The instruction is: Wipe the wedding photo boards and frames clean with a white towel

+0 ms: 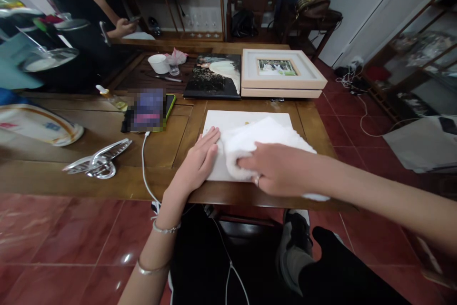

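A flat white board lies at the near edge of the wooden table. My left hand rests flat on the board's left edge, fingers stretched out together. My right hand presses a bunched white cloth onto the board, fingers curled over the cloth; a ring shows on one finger. The cloth spreads over the board's right part and hangs past the table's front edge.
A wood-framed picture and a dark photo print lie further back. A phone with a white cable, a silver clip, a white cup and a tray sit left. Another person stands at the back left.
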The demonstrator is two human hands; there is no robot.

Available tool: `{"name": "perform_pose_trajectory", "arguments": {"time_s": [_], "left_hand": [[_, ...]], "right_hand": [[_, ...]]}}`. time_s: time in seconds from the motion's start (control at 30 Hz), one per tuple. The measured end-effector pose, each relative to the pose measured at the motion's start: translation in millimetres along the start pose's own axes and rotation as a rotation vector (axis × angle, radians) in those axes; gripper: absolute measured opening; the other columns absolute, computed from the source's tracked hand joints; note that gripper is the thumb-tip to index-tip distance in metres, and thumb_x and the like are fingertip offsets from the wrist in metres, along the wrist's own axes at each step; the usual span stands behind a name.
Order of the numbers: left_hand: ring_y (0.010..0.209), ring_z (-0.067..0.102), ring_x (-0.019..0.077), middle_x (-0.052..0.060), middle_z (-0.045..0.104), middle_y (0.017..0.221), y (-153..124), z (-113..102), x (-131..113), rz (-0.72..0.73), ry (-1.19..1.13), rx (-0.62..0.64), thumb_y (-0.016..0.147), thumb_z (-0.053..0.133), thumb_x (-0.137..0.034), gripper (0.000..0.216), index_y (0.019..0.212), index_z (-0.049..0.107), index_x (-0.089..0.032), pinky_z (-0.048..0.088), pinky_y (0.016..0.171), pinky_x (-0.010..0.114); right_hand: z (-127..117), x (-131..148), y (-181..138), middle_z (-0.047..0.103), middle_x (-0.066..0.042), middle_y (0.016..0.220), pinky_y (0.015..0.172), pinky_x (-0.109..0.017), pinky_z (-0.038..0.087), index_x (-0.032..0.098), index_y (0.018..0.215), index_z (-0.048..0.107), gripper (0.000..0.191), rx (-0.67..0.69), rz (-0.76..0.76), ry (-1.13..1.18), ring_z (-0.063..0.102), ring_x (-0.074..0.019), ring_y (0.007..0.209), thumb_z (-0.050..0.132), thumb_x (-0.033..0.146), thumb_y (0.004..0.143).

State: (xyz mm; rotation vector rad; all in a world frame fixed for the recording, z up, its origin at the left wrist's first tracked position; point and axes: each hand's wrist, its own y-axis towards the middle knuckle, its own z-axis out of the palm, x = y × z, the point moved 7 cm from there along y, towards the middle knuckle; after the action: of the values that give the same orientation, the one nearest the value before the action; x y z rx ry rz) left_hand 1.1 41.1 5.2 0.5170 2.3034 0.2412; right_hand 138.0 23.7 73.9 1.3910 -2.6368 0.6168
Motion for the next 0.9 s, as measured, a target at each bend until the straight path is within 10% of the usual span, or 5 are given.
{"name": "perform_pose_trajectory", "arguments": {"time_s": [0.2,0.5,0.9], "left_hand": [[0.136,0.039,0.0236,0.013,0.049,0.141,2.2,-0.6,-2.0,0.012,0.037,-0.034,0.096,0.039,-0.028,0.041,0.131,0.054,-0.013,0.028,0.114,0.048],[0.132,0.045,0.0229,0.012,0.052,0.138,1.3,-3.9,-1.2,0.004,0.06,-0.056,0.094,0.043,-0.026,0.039,0.128,0.057,-0.013,0.031,0.114,0.045],[0.134,0.042,0.0232,0.013,0.051,0.139,1.7,-2.9,-1.0,0.002,0.011,-0.053,0.094,0.043,-0.024,0.038,0.128,0.057,-0.014,0.03,0.114,0.048]], "right_hand": [[-24.9,-50.4,42.6,0.063,-0.014,0.084,0.056,-0.029,0.032,0.016,0.097,0.056,0.023,-0.175,0.093,-0.023,0.052,-0.0211,0.065,0.039,0.016,0.082],[-41.8,-40.0,117.4,0.065,-0.011,0.094,0.065,-0.029,0.034,0.017,0.088,0.054,0.016,-0.268,-0.089,0.048,0.055,-0.023,0.084,0.04,0.014,0.081],[-31.4,-125.9,15.4,0.06,-0.012,0.122,0.093,-0.037,0.035,0.016,0.101,0.058,0.025,-0.276,0.227,0.203,0.052,-0.0292,0.111,0.043,0.028,0.084]]}}
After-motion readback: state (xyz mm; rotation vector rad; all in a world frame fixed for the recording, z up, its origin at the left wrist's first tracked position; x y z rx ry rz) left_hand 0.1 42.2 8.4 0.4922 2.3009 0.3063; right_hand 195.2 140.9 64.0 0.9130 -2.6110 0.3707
